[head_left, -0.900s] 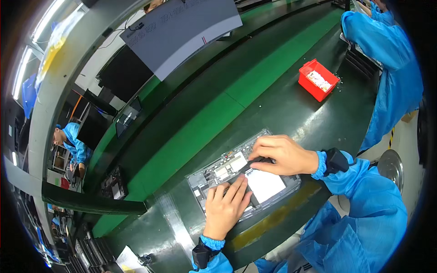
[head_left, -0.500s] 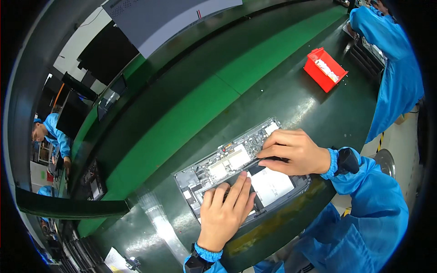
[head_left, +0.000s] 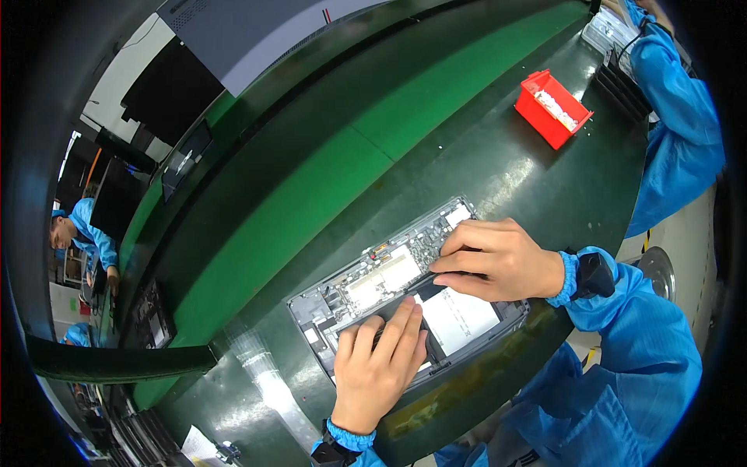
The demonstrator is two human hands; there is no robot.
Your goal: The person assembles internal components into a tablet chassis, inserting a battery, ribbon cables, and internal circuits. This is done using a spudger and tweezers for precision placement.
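An opened laptop base [head_left: 315,305] lies tilted on the green table, its inner parts bare. Along its far side runs a circuit board [head_left: 383,283]; a black battery with a white label [head_left: 457,317] fills the near side. My left hand [head_left: 377,362] rests on the near left part with its fingers stretched out, the fingertips touching the edge between board and battery. My right hand [head_left: 494,261] is over the right part of the board. Its thumb and fingers are pinched together there, and whatever they hold is hidden.
A red bin [head_left: 545,109] with small white pieces stands at the far right, near a co-worker's blue sleeve [head_left: 677,117]. Clear plastic strips [head_left: 272,389] lie left of the laptop. A raised green ledge [head_left: 311,194] runs behind. Another person [head_left: 85,226] works at far left.
The view has shifted slightly. My right thumb and fingers have drawn closer together over the board; my left hand stays in place. The co-worker's arm at the far right has moved upward.
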